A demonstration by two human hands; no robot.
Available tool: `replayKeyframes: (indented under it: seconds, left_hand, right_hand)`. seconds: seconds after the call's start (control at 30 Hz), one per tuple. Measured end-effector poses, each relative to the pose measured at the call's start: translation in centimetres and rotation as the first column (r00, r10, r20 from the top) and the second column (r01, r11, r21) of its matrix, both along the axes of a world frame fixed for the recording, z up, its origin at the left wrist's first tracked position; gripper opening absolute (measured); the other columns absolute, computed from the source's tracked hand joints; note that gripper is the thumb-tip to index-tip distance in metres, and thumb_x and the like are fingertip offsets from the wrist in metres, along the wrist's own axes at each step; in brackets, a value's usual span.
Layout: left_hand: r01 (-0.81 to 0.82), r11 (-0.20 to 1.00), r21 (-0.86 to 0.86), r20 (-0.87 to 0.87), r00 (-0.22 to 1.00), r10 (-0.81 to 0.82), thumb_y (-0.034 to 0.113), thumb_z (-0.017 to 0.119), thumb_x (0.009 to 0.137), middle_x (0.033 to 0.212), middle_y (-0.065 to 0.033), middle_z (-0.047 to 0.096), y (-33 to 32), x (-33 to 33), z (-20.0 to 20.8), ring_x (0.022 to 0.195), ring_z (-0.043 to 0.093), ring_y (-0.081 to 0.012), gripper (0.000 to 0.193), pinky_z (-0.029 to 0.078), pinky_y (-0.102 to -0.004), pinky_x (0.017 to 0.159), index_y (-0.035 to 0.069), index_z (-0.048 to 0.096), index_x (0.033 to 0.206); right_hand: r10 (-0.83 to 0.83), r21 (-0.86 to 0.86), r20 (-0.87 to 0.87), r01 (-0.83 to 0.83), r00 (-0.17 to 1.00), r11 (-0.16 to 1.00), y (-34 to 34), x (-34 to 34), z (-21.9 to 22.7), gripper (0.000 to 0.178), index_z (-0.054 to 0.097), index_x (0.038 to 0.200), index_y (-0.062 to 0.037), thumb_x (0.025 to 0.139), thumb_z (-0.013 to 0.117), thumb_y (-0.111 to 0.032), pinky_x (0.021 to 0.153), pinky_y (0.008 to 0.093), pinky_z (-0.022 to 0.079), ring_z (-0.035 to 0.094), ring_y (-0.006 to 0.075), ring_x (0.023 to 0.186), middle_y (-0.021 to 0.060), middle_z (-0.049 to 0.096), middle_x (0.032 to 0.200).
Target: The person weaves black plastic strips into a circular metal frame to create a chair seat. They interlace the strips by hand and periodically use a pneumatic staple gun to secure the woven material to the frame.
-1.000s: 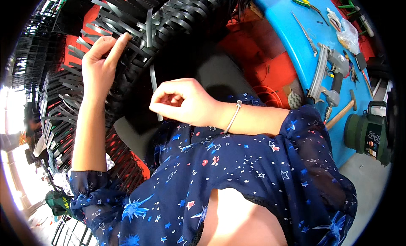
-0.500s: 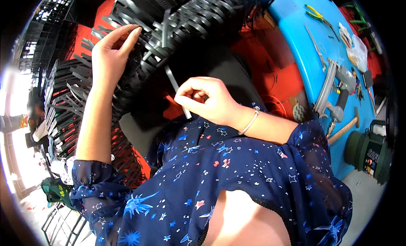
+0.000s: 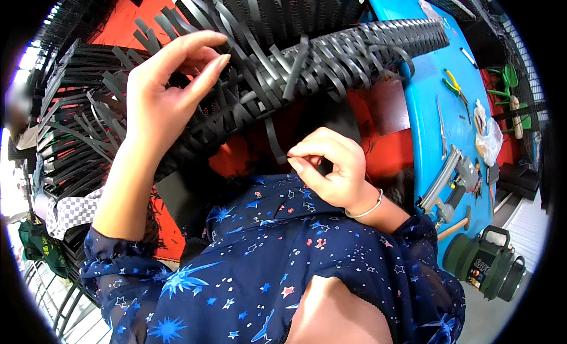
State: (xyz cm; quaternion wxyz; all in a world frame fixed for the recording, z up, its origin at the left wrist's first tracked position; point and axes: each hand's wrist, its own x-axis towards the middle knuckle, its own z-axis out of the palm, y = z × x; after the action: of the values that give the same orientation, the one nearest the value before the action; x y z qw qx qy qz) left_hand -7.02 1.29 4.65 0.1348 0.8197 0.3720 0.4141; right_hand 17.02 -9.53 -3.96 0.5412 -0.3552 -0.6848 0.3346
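Note:
A long piece of weaving (image 3: 348, 60) made of glossy black flat strips runs across in front of me, with many loose strip ends standing up along its left part. My left hand (image 3: 165, 87) is raised over those loose ends, its thumb and forefinger apart with nothing visible between them. One black strip (image 3: 273, 137) hangs from the near edge of the weaving toward me. At its lower end, the thumb and forefinger of my right hand (image 3: 336, 169) are pinched together; a bracelet circles that wrist.
A blue table (image 3: 422, 107) on the right bears yellow-handled pliers (image 3: 453, 84), a staple gun (image 3: 452, 193), a hammer (image 3: 458, 226) and a plastic bag (image 3: 489, 142). A dark green round device (image 3: 481, 261) stands below it. More black strips (image 3: 77, 113) fan out at left.
The whole view has shifted, showing more of the weaving's right end. My right hand's fingertips now meet at the strip's end; the left hand's thumb and forefinger are farther apart.

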Motion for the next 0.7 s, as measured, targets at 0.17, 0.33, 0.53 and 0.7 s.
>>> replayKeyframes:
  seconds: [0.17,0.33,0.53,0.7]
  left_hand:
    - [0.088,0.974,0.209,-0.141,0.988,-0.059,-0.007,0.077,0.084,0.096,-0.0081,0.074,-1.3,0.1,0.8,0.081,0.070,-0.0145,0.029,0.056,-0.0248,0.075,0.000,0.073,0.112]
    - [0.096,0.988,0.117,-0.134,0.988,-0.080,-0.004,0.078,0.085,0.098,-0.0089,0.074,-3.0,0.3,1.5,0.083,0.071,-0.0143,0.029,0.056,-0.0258,0.076,0.000,0.073,0.114]
    - [0.069,0.918,-0.389,0.145,0.989,-0.013,0.001,0.076,0.092,0.102,-0.0014,0.076,-4.0,0.8,1.1,0.088,0.068,-0.0055,0.025,0.054,-0.0214,0.080,0.000,0.074,0.116]
    - [0.237,0.771,-0.591,0.383,0.924,0.010,0.000,0.074,0.094,0.099,-0.0009,0.074,-3.9,0.9,0.9,0.085,0.065,-0.0032,0.022,0.052,-0.0188,0.076,-0.002,0.074,0.115]
  right_hand:
    - [0.013,0.131,0.062,-0.021,0.998,0.991,0.5,0.9,1.1,0.020,0.073,0.099,-0.0022,0.081,0.077,0.007,0.052,0.0227,0.046,0.061,0.0110,0.060,0.0067,0.069,0.084]
    - [-0.053,0.232,0.101,0.028,0.993,0.972,0.6,1.0,3.5,0.024,0.073,0.100,-0.0011,0.079,0.077,0.010,0.051,0.0237,0.049,0.061,0.0103,0.058,0.0075,0.069,0.091]
    - [-0.176,0.330,0.318,0.065,0.932,0.942,2.2,0.3,6.0,0.023,0.073,0.107,0.0039,0.086,0.072,0.011,0.063,0.0244,0.050,0.065,0.0172,0.074,0.0168,0.072,0.102]
    - [-0.275,0.394,0.332,0.132,0.902,0.909,3.4,-1.7,5.6,0.032,0.073,0.112,-0.0079,0.081,0.081,-0.005,0.061,0.0295,0.055,0.070,0.0223,0.072,0.0087,0.073,0.100]
